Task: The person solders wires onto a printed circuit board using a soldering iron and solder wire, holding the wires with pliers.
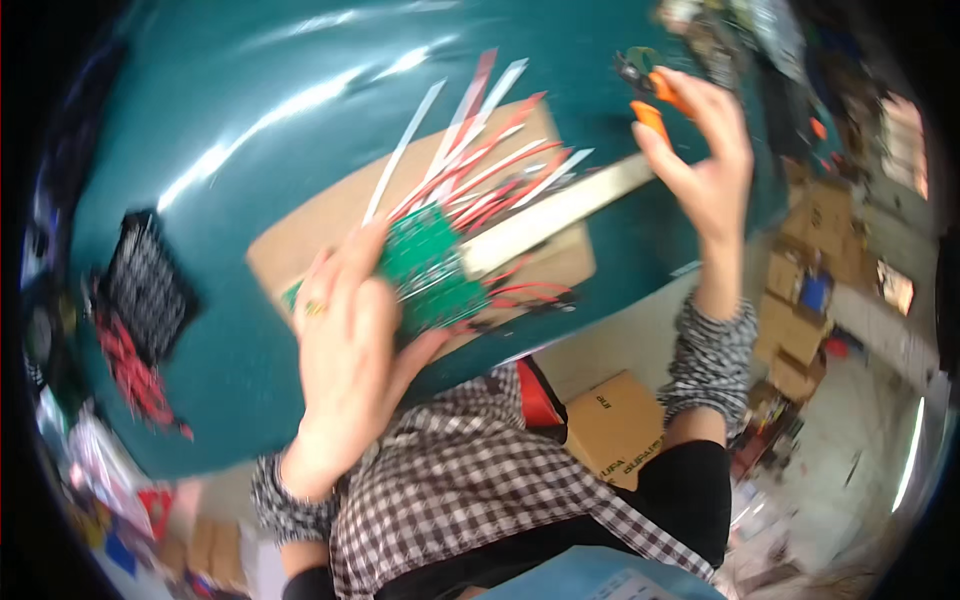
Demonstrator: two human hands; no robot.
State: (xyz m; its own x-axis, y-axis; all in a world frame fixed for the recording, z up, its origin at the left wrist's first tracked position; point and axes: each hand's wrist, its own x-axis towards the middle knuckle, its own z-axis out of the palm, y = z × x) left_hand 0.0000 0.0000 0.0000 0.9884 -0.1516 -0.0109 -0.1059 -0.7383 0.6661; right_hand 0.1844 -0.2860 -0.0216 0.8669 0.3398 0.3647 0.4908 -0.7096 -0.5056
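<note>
Head view: on the green table (230,340), cardboard (305,225) bears the PCB (420,250), just off ctr toward 10 o'clock, L hand (345,340) gripping its 9 o'clock end; prob. light, stiff, fragile, so best held by its edges, off the components. Pale strip (560,215) at its 2 o'clock looks rigid; red/white wires (480,170) fanning to 1 o'clock look soft, poor to lift by; R hand (710,150), also 2 o'clock, grips cutters (662,86) by the orange handles, prob. light, sturdy, best held there.
</note>
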